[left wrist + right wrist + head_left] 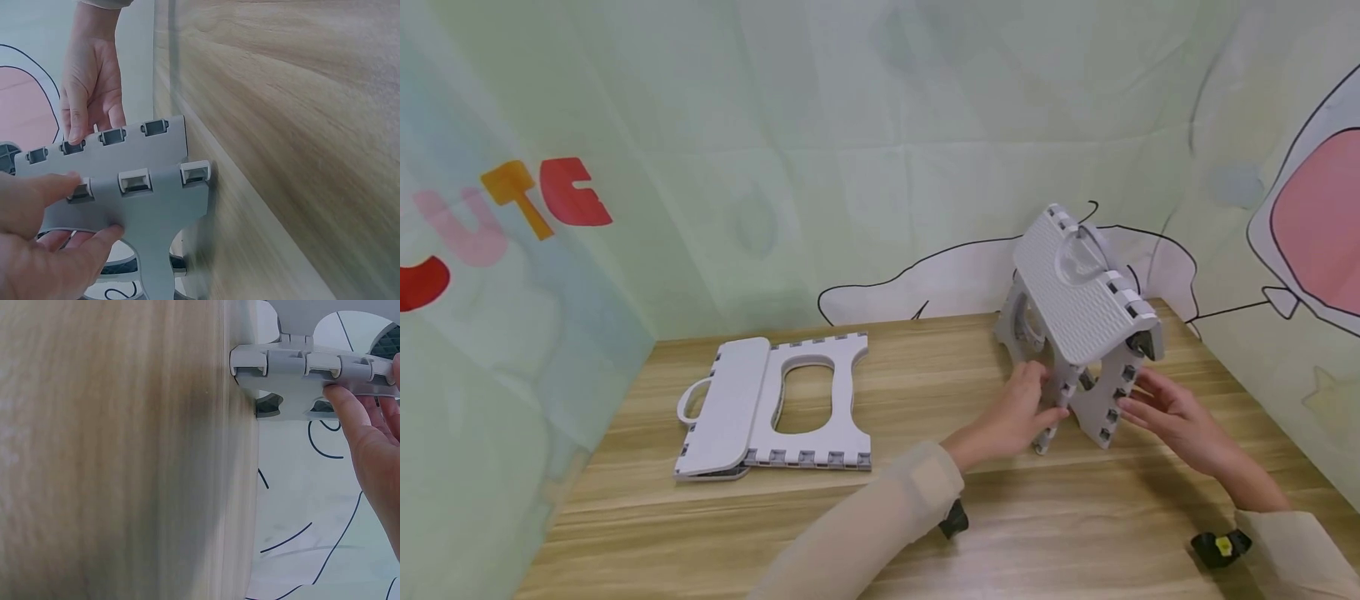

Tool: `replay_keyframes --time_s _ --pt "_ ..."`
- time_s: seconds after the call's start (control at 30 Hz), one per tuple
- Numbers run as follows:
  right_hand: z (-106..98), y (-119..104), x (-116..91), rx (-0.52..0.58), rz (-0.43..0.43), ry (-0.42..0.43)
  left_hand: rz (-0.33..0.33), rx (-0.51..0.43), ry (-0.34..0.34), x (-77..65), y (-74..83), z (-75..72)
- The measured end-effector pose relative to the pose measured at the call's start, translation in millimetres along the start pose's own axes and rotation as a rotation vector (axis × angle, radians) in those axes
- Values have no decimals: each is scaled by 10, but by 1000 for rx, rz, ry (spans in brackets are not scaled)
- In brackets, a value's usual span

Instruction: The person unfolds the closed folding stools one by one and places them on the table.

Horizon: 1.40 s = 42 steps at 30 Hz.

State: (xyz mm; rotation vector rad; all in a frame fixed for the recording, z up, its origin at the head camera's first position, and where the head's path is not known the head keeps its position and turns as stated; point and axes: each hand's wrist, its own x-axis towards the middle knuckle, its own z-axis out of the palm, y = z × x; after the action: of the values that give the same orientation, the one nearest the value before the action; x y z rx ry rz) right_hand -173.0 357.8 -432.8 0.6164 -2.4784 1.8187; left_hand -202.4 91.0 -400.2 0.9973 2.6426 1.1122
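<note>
A grey-white plastic folding stool (1067, 283) stands at the right of the table, its textured top peaked like a roof and its leg panels partly apart. My left hand (1011, 417) grips the near leg panel; in the left wrist view its thumb (59, 187) lies on the notched edge, the other fingers lower on the panel. At the opposite leg panel (103, 147), my right hand (1176, 421) holds the edge between thumb and fingers. The right wrist view shows that thumb (344, 403) against the hinged edge; some fingers are cut off by the frame.
A second stool (850, 383) of the same kind lies flattened at the left on the wood-grain table (925, 375), with a loop handle (688, 400) on its left side. Printed cloth (850, 167) hangs behind and at both sides.
</note>
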Motion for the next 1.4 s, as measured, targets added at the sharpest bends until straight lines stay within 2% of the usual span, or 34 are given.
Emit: replay_keyframes --time_s 0.27,0.8,1.4 --pt "9 -21 10 -37 10 2 8 -38 -21 -29 -50 -44" --pt "-9 22 3 17 -16 -15 33 -39 -28 -66 -90 -86" --pt "-23 0 -3 -9 -6 -17 31 -58 -54 -103 -97 -164"
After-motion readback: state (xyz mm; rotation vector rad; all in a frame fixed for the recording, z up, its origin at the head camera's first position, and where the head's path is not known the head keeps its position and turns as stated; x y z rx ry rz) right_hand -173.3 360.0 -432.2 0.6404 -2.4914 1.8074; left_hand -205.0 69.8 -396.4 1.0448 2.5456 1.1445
